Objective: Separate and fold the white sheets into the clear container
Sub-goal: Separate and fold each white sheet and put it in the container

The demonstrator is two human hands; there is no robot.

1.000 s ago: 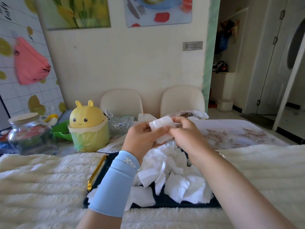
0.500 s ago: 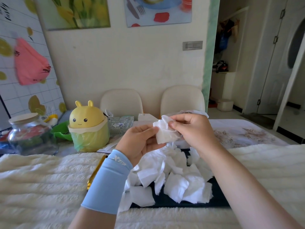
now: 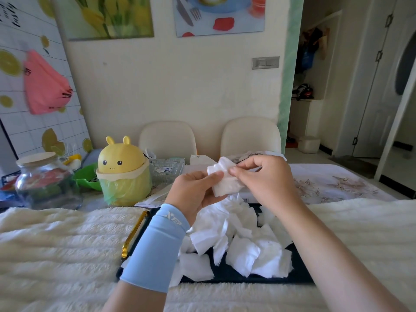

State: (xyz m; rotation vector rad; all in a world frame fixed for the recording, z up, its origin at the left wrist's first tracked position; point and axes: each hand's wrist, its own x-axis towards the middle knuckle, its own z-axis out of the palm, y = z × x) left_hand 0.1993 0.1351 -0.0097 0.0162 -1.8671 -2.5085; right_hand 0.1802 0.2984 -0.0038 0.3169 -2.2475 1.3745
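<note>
- The dark tray (image 3: 225, 274) lies mid-surface on a white fleece cover (image 3: 56, 244), with bare fleece to its left and right.
- Gold tongs (image 3: 134, 234) lie along the tray's left edge, just beside the blue sleeve (image 3: 155, 244).
- The far left of the surface is crowded: a lidded jar (image 3: 45, 185), a yellow bin (image 3: 122, 174) and a clear dish (image 3: 167, 169) stand side by side behind the tray.
- The left hand (image 3: 193, 190) has a narrow grip, thumb and fingers pinching the lower left part of one white sheet (image 3: 225, 182).
- The right hand (image 3: 263, 179) also has a narrow grip, thumb and forefinger pinching the sheet's upper right edge.
- The sheet is crumpled and held in the air above the far end of the pile (image 3: 236, 239), right of the clear dish and apart from it.
- Its long axis runs roughly upright, top edge toward the far chairs; the exact fold lines are too creased to tell.
- The pile lies loose across the tray, pieces overlapping, some hanging over the left rim.
</note>
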